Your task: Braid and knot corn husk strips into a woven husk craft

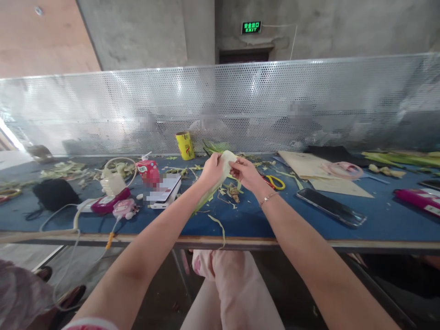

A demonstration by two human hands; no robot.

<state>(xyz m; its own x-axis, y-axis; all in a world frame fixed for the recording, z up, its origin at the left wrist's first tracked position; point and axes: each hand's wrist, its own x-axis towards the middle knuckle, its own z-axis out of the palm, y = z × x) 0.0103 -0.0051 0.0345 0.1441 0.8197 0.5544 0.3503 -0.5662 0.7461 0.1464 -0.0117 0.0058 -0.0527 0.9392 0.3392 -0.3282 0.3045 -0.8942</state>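
My left hand (212, 170) is closed around a pale green leaf strip (225, 166) that hangs down toward the blue table (247, 220). My right hand (244, 172) pinches the upper end of the same leaf from the right, with a thin bracelet on its wrist. Both hands hover just above the table. Leaf scraps (231, 191) lie right beneath them.
Yellow-handled scissors (276, 182) lie right of my hands, then a dark phone (332, 207) and brown paper (321, 172). To the left are a phone on a power bank (164, 189), a red carton (148, 171), pink gadgets and cables. A yellow can (184, 145) stands by the perforated metal screen.
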